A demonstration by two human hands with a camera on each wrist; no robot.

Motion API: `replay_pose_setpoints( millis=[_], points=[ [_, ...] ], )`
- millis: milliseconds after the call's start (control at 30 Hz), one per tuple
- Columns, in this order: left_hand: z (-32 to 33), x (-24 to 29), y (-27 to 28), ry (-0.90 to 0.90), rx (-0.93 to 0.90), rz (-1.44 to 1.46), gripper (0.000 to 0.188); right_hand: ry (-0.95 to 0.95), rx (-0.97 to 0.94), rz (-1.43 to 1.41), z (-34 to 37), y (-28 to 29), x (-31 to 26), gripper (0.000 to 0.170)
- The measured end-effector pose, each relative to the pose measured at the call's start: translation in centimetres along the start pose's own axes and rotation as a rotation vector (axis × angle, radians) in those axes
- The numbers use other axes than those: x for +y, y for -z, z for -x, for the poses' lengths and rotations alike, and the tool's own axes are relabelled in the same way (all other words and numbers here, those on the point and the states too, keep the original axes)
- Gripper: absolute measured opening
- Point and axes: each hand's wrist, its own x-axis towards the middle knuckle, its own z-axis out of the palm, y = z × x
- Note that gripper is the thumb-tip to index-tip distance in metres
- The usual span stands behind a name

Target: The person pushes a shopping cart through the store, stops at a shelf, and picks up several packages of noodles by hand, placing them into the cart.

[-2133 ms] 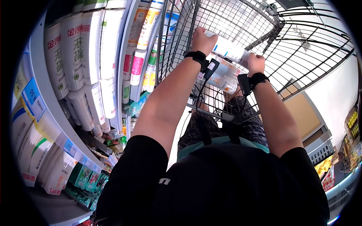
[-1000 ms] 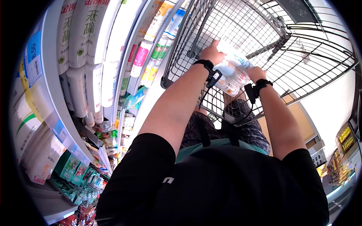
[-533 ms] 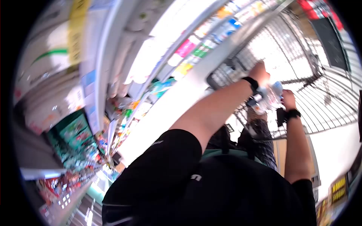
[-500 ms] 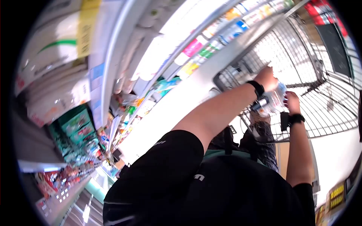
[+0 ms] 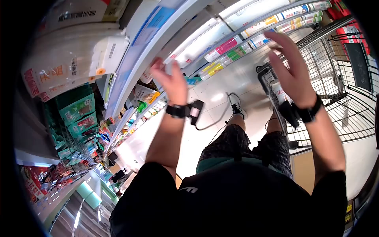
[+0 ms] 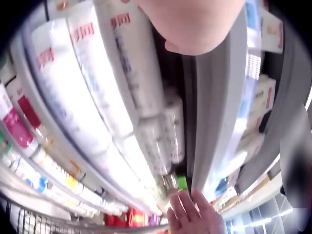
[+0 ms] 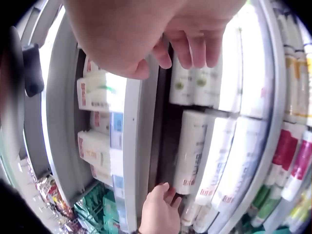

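Observation:
My left hand point(image 5: 172, 81) is raised before the shelf edge with fingers spread and nothing in it; the left wrist view shows part of it point(image 6: 195, 29) in front of white cylindrical packs point(image 6: 92, 73). My right hand point(image 5: 291, 71), fingers apart and empty, hangs in the air over the near side of the wire cart point(image 5: 327, 75). In the right wrist view the right hand point(image 7: 161, 34) is in front of the shelf with white packs point(image 7: 192, 151). A pack with red print point(image 5: 279, 93) is partly visible in the cart, mostly hidden by the right hand and wrist.
Flat white packs point(image 5: 75, 59) lie on a shelf at the left, with green bags point(image 5: 81, 114) below. Price labels line the shelf edge point(image 5: 136, 67). Colourful cylindrical packs point(image 5: 227, 47) fill the shelf at the top. My legs and a cable are over the tiled floor point(image 5: 211, 98).
Both hands have let go of the packs in the cart. The left has moved left to the shelf, and the right has risen. The view has turned toward the shelves.

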Motion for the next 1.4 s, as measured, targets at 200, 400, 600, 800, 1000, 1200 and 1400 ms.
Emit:
replay_pose_setpoints(
  millis=[200, 400, 600, 800, 1000, 1200, 1400],
  points=[
    [-9.2, -3.2, 3.6, 0.47, -0.045, 0.199, 0.028, -0.176, 0.046, -0.164, -9.2, -12.4, -1.5, 0.023],
    [-10.4, -6.2, 3.2, 0.492, -0.125, 0.396, 0.03, 0.324, 0.072, 0.681, -12.3, -18.7, 4.2, 0.023],
    [-8.9, -6.3, 4.2, 0.5, -0.115, 0.483, 0.031, 0.391, 0.13, 0.613, -12.3, -18.7, 3.9, 0.02],
    [-6.1, -5.1, 5.7, 0.641, -0.016, 0.568, 0.033, -0.002, 0.508, -0.124, -8.0, -20.1, 0.9, 0.034],
    [-4.7, -4.1, 6.1, 0.513, -0.042, 0.721, 0.033, -0.265, 0.514, 0.153, -5.4, -20.7, 2.0, 0.05],
    [-3.8, -3.3, 6.1, 0.64, -0.062, 0.777, 0.038, -0.252, 0.435, 0.26, -4.3, -19.6, 2.2, 0.054],
    [-1.3, -2.9, 6.5, 0.593, -0.113, 0.678, 0.035, -0.515, 0.196, -0.45, -1.4, -16.8, 1.2, 0.056]
  ],
)
